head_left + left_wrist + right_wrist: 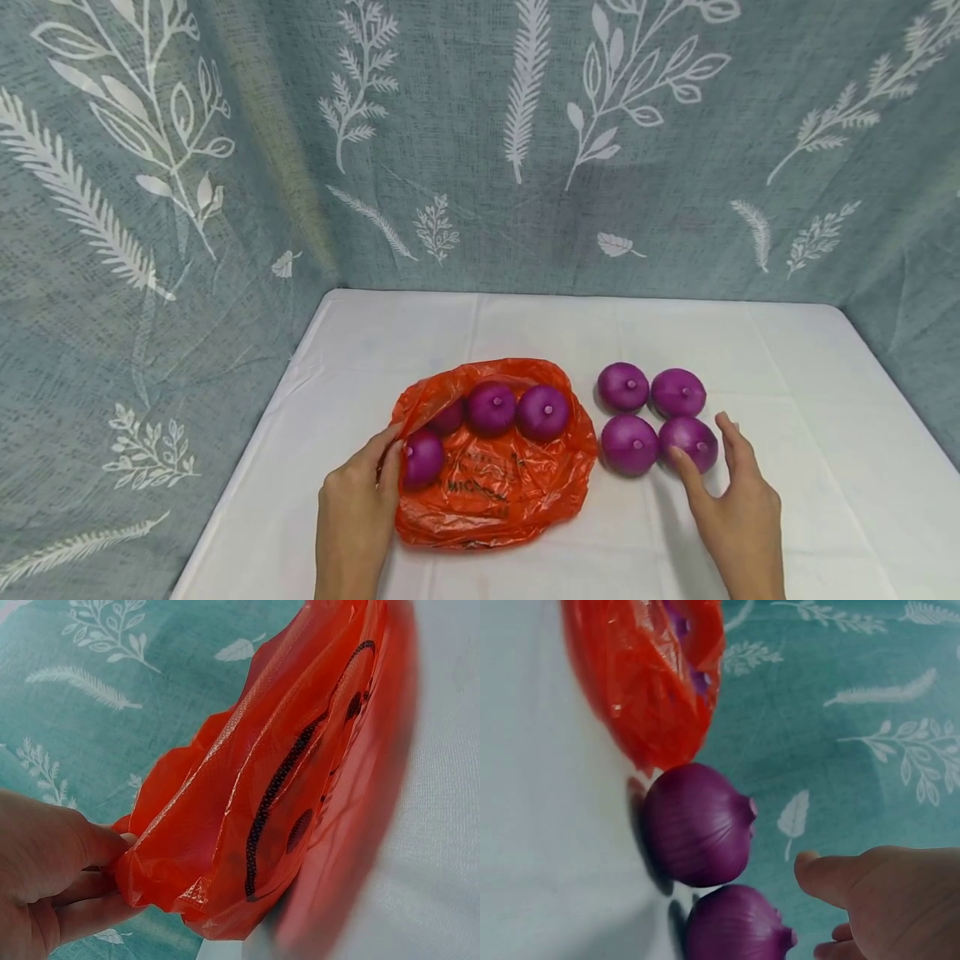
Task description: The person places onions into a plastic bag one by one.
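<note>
An orange-red plastic bag (495, 508) lies open on the table, with several purple onions (491, 408) inside it. My left hand (356, 492) pinches the bag's left rim between thumb and fingers; the left wrist view shows the gathered plastic (195, 855) in that grip. Right of the bag, several more onions stand in a close cluster. Thumb and fingers spread, my right hand (735, 508) hovers around the near-right onion (688, 443). In the right wrist view the thumb is apart from the onions (699, 825), and nothing is held.
A white cloth (810, 375) covers the table under the bag and onions. Teal fabric (480, 217) with white leaf prints hangs behind the table and along both sides.
</note>
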{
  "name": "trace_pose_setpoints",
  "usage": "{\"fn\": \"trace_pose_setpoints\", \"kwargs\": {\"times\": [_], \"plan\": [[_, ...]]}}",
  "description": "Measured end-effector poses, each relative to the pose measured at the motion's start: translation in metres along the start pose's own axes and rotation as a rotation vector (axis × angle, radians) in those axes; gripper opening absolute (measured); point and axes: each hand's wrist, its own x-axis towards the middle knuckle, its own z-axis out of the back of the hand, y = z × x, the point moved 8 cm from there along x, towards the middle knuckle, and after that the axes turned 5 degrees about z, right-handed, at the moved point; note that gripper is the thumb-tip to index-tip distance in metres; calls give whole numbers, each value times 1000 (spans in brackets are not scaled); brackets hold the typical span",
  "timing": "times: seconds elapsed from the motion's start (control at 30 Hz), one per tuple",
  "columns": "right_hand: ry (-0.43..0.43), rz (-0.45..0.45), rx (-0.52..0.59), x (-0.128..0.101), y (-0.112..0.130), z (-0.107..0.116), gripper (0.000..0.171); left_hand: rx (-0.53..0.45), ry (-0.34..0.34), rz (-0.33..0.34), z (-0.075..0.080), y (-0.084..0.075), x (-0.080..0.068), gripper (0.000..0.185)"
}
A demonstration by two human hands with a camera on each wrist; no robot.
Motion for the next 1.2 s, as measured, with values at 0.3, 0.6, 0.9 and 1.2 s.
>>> {"fn": "trace_pose_setpoints", "kwargs": {"times": [0.3,0.6,0.9,1.2], "plan": [[36,-41,-27,-5,-15,-6,85,8,10,17,-1,2,-1,27],[90,-77,-57,-4,-26,-11,92,7,2,8,0,2,0,27],[126,-76,-79,0,-34,-21,96,5,0,4,1,2,-1,27],[152,-66,-73,5,-33,-25,98,4,-3,0,0,3,0,27]]}}
